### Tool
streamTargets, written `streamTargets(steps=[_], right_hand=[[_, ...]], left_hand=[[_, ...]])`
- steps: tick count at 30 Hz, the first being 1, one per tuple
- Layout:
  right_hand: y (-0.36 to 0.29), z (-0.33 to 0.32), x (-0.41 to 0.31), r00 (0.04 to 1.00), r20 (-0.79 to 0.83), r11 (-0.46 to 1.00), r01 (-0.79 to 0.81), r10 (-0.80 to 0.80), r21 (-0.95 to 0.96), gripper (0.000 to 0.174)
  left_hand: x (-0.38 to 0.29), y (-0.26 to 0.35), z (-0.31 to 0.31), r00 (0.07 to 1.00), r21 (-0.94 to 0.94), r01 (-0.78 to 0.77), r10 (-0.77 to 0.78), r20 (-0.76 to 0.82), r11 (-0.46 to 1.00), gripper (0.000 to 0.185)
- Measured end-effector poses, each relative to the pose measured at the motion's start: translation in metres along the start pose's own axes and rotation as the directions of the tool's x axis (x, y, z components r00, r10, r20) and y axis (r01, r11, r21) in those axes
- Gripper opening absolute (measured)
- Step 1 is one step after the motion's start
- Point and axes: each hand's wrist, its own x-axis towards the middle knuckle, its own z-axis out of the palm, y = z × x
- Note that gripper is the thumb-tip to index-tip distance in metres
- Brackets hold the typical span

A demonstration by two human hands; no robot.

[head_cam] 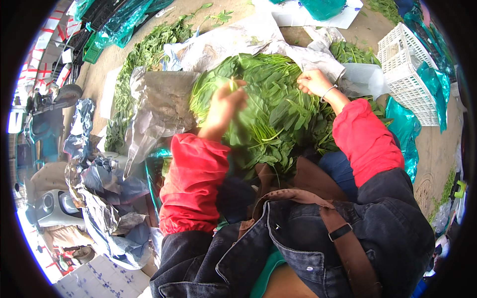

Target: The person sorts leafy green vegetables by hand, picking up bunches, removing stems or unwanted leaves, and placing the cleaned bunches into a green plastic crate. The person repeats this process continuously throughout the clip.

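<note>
A large heap of leafy greens with pale green stems lies before me, its leaves spilling towards my lap. My left hand, slightly blurred, is closed around a few greens at the left part of the heap. Cut stem ends poke out above its fingers, and broad leaves hang below. On the heap's upper right edge is my right hand, fingers curled in and a bracelet at the wrist. Whether it pinches a stem is hidden. Crumpled white sheeting borders the heap's far side.
A white plastic crate with teal plastic film near it stands at right. Brownish plastic sheeting lies left of the heap, with more greens beyond. Crumpled silvery wrap is lower left. Dark crates stand far left.
</note>
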Motion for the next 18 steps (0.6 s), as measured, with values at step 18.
streamTargets(steps=[18], right_hand=[[0.082,0.015,0.027,0.992,-0.045,0.524,0.022,-0.115,-0.851,0.05]], left_hand=[[-0.013,0.008,-0.025,0.992,0.11,-0.025,0.038,-0.117,0.994,0.012]])
